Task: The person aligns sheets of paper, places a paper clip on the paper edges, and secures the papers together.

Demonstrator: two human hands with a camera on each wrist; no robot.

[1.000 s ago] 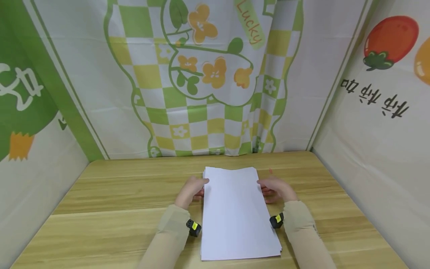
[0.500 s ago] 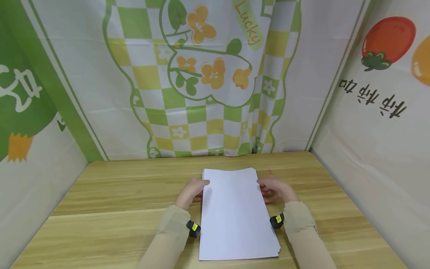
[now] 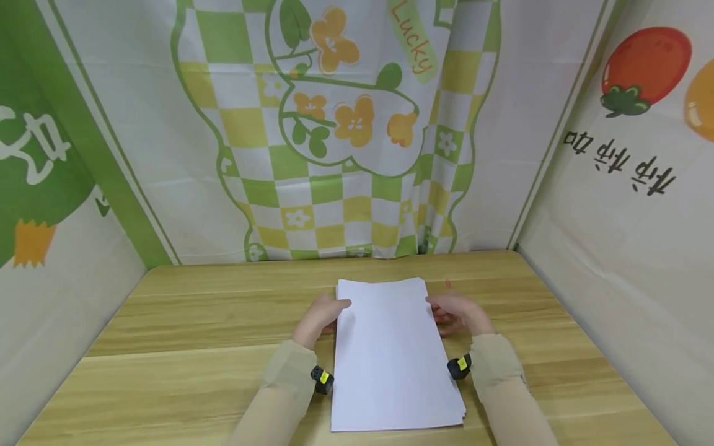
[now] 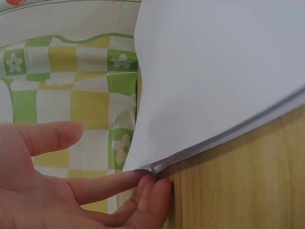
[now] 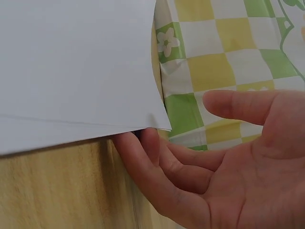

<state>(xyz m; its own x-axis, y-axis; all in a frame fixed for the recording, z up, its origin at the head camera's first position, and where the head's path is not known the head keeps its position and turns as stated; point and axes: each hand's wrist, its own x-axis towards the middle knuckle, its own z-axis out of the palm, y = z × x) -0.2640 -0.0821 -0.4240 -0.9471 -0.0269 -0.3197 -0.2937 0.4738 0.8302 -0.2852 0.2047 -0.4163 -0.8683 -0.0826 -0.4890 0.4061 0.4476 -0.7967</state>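
A stack of white paper sheets (image 3: 393,359) lies lengthwise before me, its far edge slightly wavy and its near right corner a little uneven. At the far left part of the stack is my left hand (image 3: 320,317); in the left wrist view its fingertips (image 4: 159,195) touch the paper's edge from below, and its thumb (image 4: 62,134) is raised away from the sheets. On the opposite side my right hand (image 3: 458,311) mirrors this. Its fingers (image 5: 143,179) reach under the corner of the sheets, while its thumb (image 5: 233,104) stands off the paper.
The stack rests on a wood-grain table (image 3: 212,310). Behind it hangs a checked green and yellow cloth (image 3: 329,204), with printed cloth walls (image 3: 625,235) at the sides. A small red mark (image 3: 448,283) shows beyond my right hand. Black wrist cameras (image 3: 322,379) sit beside the paper's long edges.
My left thumb has shifted slightly right over the paper's left edge in the head view. The sheets along that edge look more even. My right hand stays nearly in place.
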